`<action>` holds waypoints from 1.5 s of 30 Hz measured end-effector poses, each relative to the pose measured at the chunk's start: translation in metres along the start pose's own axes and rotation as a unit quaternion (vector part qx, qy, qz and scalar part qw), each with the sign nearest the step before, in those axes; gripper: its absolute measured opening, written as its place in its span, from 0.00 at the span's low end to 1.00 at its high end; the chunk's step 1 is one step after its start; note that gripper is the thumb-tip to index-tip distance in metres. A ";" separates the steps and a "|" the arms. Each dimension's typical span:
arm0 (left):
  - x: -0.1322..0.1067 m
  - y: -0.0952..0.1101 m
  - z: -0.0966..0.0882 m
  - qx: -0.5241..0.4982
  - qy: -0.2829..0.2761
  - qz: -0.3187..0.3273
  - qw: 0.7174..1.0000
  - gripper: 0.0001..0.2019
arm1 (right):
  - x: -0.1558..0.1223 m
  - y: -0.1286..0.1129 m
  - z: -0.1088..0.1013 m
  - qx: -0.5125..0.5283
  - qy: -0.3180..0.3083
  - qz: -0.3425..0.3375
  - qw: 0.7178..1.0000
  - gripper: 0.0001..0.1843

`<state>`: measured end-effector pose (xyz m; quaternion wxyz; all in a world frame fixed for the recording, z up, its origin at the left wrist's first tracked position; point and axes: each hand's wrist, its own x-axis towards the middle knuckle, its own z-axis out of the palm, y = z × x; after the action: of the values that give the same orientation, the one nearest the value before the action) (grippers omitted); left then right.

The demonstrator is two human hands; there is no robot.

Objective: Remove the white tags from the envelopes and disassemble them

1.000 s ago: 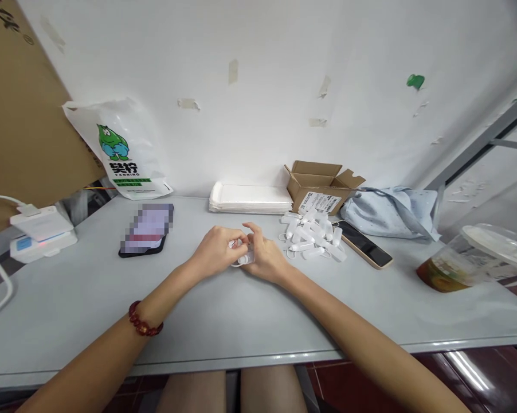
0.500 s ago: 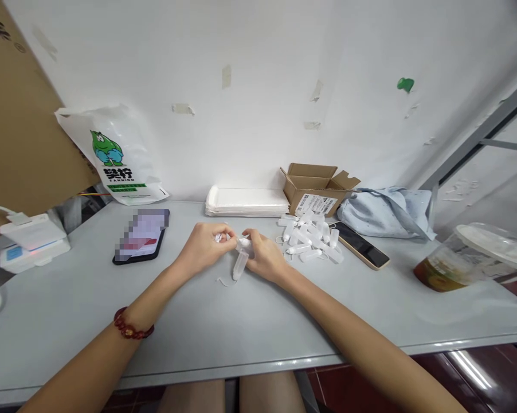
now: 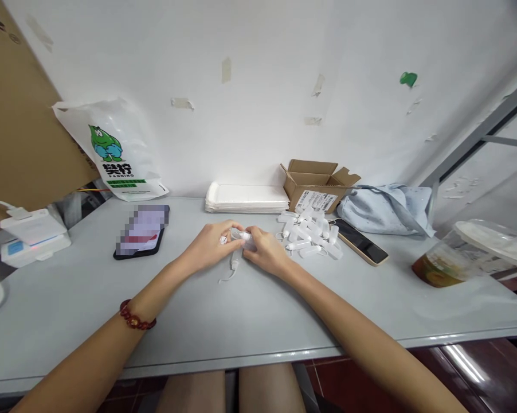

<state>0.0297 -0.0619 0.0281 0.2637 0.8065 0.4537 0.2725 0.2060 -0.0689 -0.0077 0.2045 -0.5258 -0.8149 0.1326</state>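
Note:
My left hand (image 3: 209,248) and my right hand (image 3: 265,251) meet at the middle of the grey table (image 3: 241,310), fingers curled. Between them they pinch a small clear plastic tube (image 3: 240,236) with a white cap; a thin white loop (image 3: 227,277) hangs from it down to the table. My left wrist wears a dark red bead bracelet (image 3: 137,319). Just right of my right hand lies a pile of several similar white tubes (image 3: 309,235).
A black phone (image 3: 141,232) lies left of my hands, another phone (image 3: 361,242) to the right. At the back stand a white plastic bag (image 3: 112,150), stacked white trays (image 3: 246,199), an open cardboard box (image 3: 316,184) and blue cloth (image 3: 387,210). A clear lidded container (image 3: 469,253) sits far right, a white device (image 3: 30,232) far left.
The tube, held pointing downward half a second ago, now lies level between my fingertips. Both hands have shifted slightly toward the wall.

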 end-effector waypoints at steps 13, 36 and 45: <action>-0.005 0.010 0.005 -0.029 -0.013 -0.007 0.999 0.14 | -0.001 -0.004 0.004 -0.047 -0.014 -0.001 0.999 0.15; -0.001 0.011 0.012 -0.337 -0.122 -0.253 0.898 0.17 | 0.000 -0.008 -0.002 -0.274 0.050 -0.005 0.960 0.13; -0.003 0.013 0.005 -0.340 -0.133 -0.252 0.896 0.17 | 0.002 -0.001 0.001 -0.276 0.090 -0.009 0.957 0.10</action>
<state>0.0392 -0.0710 0.0329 0.6397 0.5552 0.4817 0.2247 0.2041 -0.0670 -0.0078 0.1253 -0.5642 -0.8028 -0.1468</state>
